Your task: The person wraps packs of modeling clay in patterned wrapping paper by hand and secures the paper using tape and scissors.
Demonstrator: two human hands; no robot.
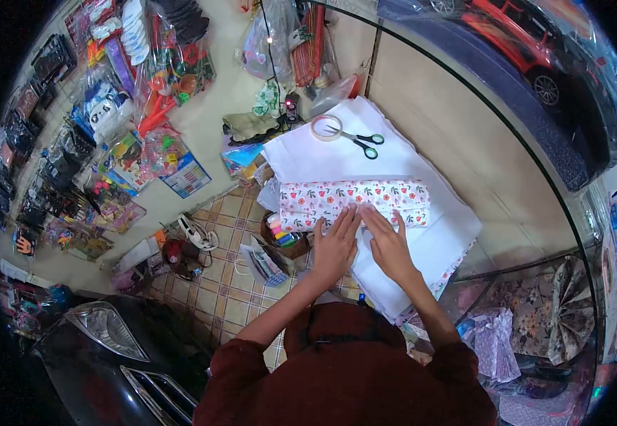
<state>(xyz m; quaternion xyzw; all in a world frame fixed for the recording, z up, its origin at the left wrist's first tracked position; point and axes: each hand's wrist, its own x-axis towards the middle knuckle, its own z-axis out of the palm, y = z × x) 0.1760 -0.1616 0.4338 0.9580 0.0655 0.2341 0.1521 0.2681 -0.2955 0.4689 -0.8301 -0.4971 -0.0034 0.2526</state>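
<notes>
A long package in white floral wrapping paper (354,193) lies across white paper sheets (422,263). My left hand (335,247) rests on the package's near edge with its fingers stretched out. Beside it, my right hand (389,245) presses the same edge, fingers extended too, and the fingertips of both hands nearly meet. Neither hand grips anything. Beyond the package, black-and-green-handled scissors (366,142) lie partly open, their blades across a roll of tape (326,128). What lies under my fingers is hidden.
Glass (535,153) encloses the right side, with boxed toy cars (514,42) behind it. Markers (280,231) stand in a box left of the package. Bagged goods (159,92) hang on the left wall. A black toy vehicle (109,362) stands at lower left on the tiled floor (216,284).
</notes>
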